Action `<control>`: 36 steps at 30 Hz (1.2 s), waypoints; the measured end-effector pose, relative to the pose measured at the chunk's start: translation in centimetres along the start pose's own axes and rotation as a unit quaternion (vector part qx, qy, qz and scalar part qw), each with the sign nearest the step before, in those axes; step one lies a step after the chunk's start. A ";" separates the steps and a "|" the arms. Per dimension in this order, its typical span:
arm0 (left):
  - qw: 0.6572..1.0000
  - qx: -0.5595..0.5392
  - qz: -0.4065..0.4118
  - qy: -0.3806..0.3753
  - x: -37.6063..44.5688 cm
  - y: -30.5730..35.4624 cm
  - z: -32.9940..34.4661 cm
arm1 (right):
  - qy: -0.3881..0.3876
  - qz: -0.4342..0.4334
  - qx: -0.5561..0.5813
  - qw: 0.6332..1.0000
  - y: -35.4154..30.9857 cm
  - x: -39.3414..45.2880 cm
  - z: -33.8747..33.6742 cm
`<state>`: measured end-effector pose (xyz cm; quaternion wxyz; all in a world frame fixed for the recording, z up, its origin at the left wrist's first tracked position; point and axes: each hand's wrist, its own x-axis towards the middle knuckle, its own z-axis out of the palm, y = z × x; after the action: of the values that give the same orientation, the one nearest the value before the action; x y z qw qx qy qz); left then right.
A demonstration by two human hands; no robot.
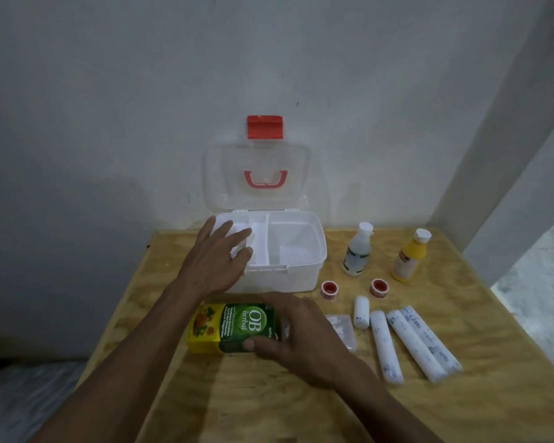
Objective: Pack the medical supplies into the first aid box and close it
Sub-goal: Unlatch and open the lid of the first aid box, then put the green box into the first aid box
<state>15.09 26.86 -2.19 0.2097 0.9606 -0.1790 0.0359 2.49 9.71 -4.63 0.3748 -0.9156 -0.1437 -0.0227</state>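
The white first aid box [301,276] stands open at the back of the wooden table, its clear lid [259,155] with a red latch leaning on the wall. My left hand [215,260] lies flat over the box's left compartment, fingers straight. In front of the box, my right hand [295,334] grips the right end of a green and yellow OB herbal carton [234,327] that lies on the table. Several white bandage rolls [410,343] and a small clear packet [344,330] lie to the right.
A clear bottle [359,251] and a yellow bottle [410,257] stand right of the box. Two red tape rolls [328,289] sit in front of them. The table [461,410] ends near the right wall; its left edge drops to a dark floor.
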 end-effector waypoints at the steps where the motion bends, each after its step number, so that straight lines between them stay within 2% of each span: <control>1: 1.000 0.001 0.000 -0.002 0.0 -0.1 0.1 | -0.008 0.001 -0.009 1.000 0.0 0.2 0.2; 7: 1.000 0.003 0.003 -0.001 -0.1 -0.2 0.3 | -0.023 -0.002 -0.048 0.999 0.1 0.2 0.5; 15: 1.000 0.004 0.011 -0.004 -0.2 -0.6 0.4 | -0.028 0.025 0.015 0.999 -0.2 -1.5 -3.4; 20: 1.000 0.011 0.016 -0.007 -0.1 -0.5 0.4 | 0.001 0.015 0.002 1.000 -0.5 -2.9 -9.5; 25: 1.000 0.012 0.024 0.002 -0.3 -0.6 0.5 | 0.087 0.032 -0.003 0.996 0.0 -0.9 -16.0; 27: 1.000 0.011 0.017 -0.003 -0.3 -0.8 0.5 | 0.098 0.036 -0.035 0.994 0.5 0.9 -17.3; 31: 1.000 0.001 0.011 0.000 -0.4 -0.9 0.7 | 0.075 0.031 -0.116 0.990 1.4 4.8 -17.9; 36: 1.000 0.010 0.016 0.018 -0.4 -1.0 0.9 | -0.003 0.031 -0.215 0.976 1.1 8.7 -16.5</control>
<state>15.03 27.46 -3.47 0.2024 0.9589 -0.1902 0.0585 12.25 -0.29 7.78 0.1697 -0.9787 -0.1085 -0.0388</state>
